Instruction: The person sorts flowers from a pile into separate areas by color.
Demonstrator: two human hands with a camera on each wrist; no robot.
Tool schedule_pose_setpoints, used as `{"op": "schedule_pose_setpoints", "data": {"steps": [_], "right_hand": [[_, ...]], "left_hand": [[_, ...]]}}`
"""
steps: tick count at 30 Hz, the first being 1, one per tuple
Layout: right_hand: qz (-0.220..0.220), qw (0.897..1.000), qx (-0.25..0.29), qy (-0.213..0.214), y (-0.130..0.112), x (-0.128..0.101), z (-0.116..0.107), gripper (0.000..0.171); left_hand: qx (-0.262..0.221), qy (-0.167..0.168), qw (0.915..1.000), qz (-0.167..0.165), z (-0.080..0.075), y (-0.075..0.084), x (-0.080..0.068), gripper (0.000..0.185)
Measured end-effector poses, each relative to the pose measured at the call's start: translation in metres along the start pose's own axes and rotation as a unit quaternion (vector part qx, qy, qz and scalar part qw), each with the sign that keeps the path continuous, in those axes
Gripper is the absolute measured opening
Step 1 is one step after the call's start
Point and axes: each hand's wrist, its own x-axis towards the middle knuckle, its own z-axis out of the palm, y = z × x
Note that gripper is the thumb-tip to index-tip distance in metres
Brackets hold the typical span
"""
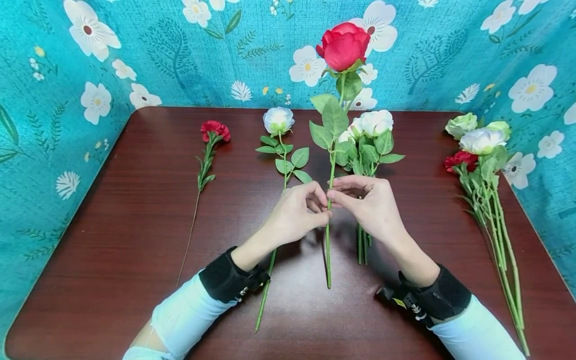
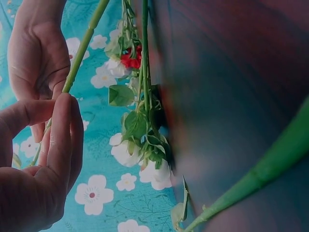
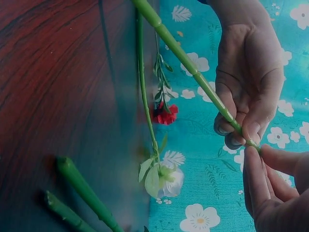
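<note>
A red artificial rose (image 1: 343,47) stands nearly upright above the table, its green stem (image 3: 193,72) running down between both hands. My left hand (image 1: 297,212) pinches the stem with thumb and fingers. Just above it, my right hand (image 1: 371,202) pinches the same stem between thumb and fingertips. In the left wrist view, the left fingers (image 2: 60,130) meet on the stem beside the other hand. Behind the left forearm lies a single white rose (image 1: 278,121), its stem partly hidden by that hand. White roses (image 1: 375,123) lie behind the right hand, their stems partly covered.
At the left lies a red carnation (image 1: 215,131) with a thin stem. A mixed bunch with a white rose (image 1: 481,141), pale green blooms and a red carnation lies along the right edge of the dark wooden table (image 1: 135,225). Blue flowered cloth (image 1: 171,55) hangs behind.
</note>
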Motion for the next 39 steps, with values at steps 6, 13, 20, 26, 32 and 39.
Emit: {"op": "schedule_pose_setpoints", "data": {"steps": [6, 13, 20, 26, 32, 39], "right_hand": [[-0.002, 1.000, 0.003, -0.003, 0.001, 0.000, 0.004, 0.022], [0.006, 1.000, 0.009, -0.011, 0.002, -0.001, 0.008, 0.025], [0.003, 1.000, 0.001, -0.017, 0.002, -0.002, 0.009, 0.024], [0.001, 0.999, -0.039, -0.034, 0.003, -0.005, 0.002, 0.024], [-0.001, 0.994, -0.107, -0.028, 0.016, -0.010, -0.021, 0.023], [-0.022, 0.983, -0.181, 0.006, 0.036, -0.016, -0.059, 0.023]], "left_hand": [[0.003, 0.003, 1.0000, 0.001, -0.002, -0.001, -0.002, 0.013], [0.000, -0.001, 1.0000, -0.003, -0.003, -0.002, -0.006, 0.014], [0.001, -0.001, 1.0000, -0.005, -0.004, -0.005, -0.008, 0.014], [0.014, 0.013, 0.9997, -0.017, -0.011, -0.005, -0.011, 0.014], [0.032, 0.022, 0.9986, -0.035, -0.028, -0.009, -0.017, 0.014], [0.036, 0.037, 0.9969, -0.059, -0.054, -0.014, -0.026, 0.016]]}}
